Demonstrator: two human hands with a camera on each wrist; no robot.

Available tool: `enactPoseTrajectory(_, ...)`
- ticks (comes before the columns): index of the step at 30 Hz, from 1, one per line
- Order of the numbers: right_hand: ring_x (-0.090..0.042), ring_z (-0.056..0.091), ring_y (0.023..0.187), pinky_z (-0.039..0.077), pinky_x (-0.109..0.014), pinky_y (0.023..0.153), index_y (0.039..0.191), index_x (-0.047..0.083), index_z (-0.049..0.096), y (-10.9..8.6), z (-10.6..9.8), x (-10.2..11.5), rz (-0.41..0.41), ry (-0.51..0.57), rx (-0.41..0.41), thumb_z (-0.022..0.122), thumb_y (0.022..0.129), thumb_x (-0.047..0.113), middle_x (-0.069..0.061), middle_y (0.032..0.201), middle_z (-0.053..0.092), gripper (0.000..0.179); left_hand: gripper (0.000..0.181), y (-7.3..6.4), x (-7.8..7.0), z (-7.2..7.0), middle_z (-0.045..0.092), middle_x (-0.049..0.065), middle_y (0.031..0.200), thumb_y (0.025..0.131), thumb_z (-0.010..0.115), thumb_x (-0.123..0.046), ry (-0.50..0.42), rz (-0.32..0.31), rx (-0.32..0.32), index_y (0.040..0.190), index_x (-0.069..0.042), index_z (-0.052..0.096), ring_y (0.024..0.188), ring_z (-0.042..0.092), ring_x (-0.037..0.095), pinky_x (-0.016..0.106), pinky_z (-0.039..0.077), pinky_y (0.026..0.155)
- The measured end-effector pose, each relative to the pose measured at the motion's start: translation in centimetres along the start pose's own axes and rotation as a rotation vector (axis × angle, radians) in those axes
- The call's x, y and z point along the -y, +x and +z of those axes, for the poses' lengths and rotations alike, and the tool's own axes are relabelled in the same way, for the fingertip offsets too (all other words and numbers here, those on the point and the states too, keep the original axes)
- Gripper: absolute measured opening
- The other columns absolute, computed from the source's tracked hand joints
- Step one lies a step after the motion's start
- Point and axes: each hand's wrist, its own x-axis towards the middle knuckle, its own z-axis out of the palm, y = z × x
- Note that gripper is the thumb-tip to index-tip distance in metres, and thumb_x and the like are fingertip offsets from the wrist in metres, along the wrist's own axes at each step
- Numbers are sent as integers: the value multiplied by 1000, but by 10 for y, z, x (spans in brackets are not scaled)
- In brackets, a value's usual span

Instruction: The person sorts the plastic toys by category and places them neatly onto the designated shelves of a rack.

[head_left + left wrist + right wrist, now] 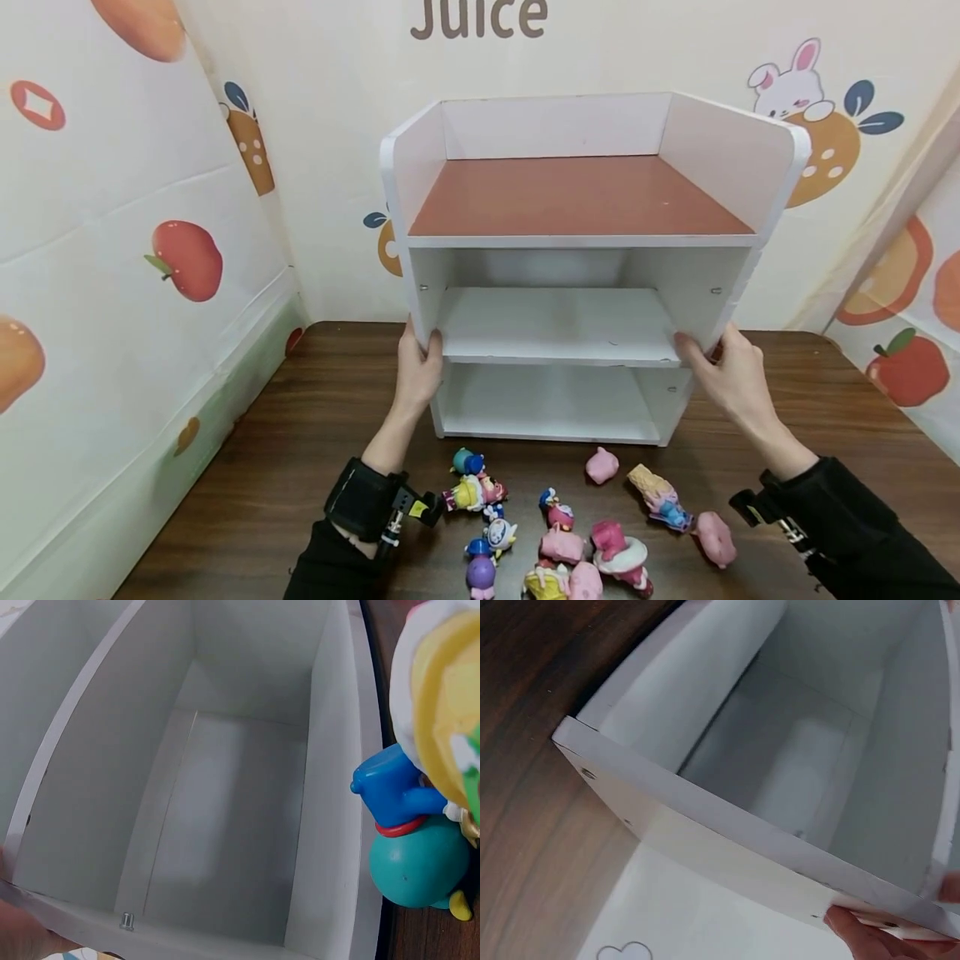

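Observation:
A white shelf unit with a reddish-brown top surface and two open compartments stands on the wooden table. My left hand grips its left side panel, thumb on the front edge near the middle board. On the opposite side my right hand grips the right panel, with the thumb at the end of the middle board. The left wrist view looks into the lower compartment, with part of the left hand at the corner. In the right wrist view, fingers press the outer face of the side panel.
Small toy figures lie in front of the shelf: a blue-and-teal one, a purple one, a pink one, an ice-cream cone shape and several more. Behind the shelf rises a wall printed with fruit and a rabbit.

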Motion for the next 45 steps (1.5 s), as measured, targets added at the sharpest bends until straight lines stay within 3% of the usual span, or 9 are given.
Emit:
enactPoseTrajectory(7, 19, 41, 76, 35, -2, 62, 115, -3, 49, -4, -18, 8, 26, 30, 120, 60, 84, 16, -28, 96, 58, 37, 41, 0, 1, 1, 40, 36, 118, 84, 34, 15, -4, 14, 19, 125, 17, 31, 110, 39, 46, 54, 28, 93)
enactPoseTrajectory(14, 20, 44, 82, 36, -2, 68, 122, 3, 51, -22, -33, 15, 54, 47, 124, 62, 83, 14, -22, 102, 59, 42, 42, -1, 1, 0, 38, 35, 121, 85, 34, 14, -5, 0, 23, 127, 16, 29, 112, 37, 45, 54, 27, 93)
enactPoseTrajectory(18, 17, 50, 78, 38, -3, 65, 115, 7, 57, -32, -40, 18, 51, 11, 100, 64, 81, 13, -1, 93, 65, 34, 43, -2, 0, 1, 37, 35, 122, 85, 34, 14, -7, -3, 27, 128, 16, 28, 114, 36, 45, 55, 26, 94)
enactPoseTrajectory(22, 13, 53, 69, 40, -6, 59, 101, 8, 64, -39, -41, 19, -4, 6, 79, 65, 79, 6, 20, 83, 60, 22, 42, -2, 0, 0, 37, 35, 122, 86, 34, 14, -9, 6, 29, 127, 16, 28, 115, 35, 45, 55, 25, 94)
enactPoseTrajectory(29, 5, 56, 65, 42, -10, 57, 88, 10, 66, -58, -32, 25, -82, 0, 154, 68, 75, 1, -3, 75, 66, 16, 43, -2, -1, 0, 37, 35, 122, 86, 34, 14, -3, 7, 27, 128, 16, 27, 113, 36, 45, 55, 26, 93)
enactPoseTrajectory(37, 1, 55, 62, 45, -14, 57, 81, 14, 64, -81, -19, 19, -177, -22, 248, 74, 64, -3, 11, 71, 61, 26, 43, -3, 0, 2, 37, 34, 123, 86, 34, 13, -18, -2, 26, 128, 15, 28, 114, 36, 45, 55, 26, 94)
enactPoseTrajectory(45, -5, 57, 69, 47, -21, 61, 91, 12, 62, -98, -5, 11, -280, -12, 366, 77, 61, 1, 7, 85, 62, 36, 41, -4, 0, 1, 38, 35, 121, 87, 34, 13, -31, -6, 19, 127, 16, 29, 110, 38, 46, 56, 28, 91)
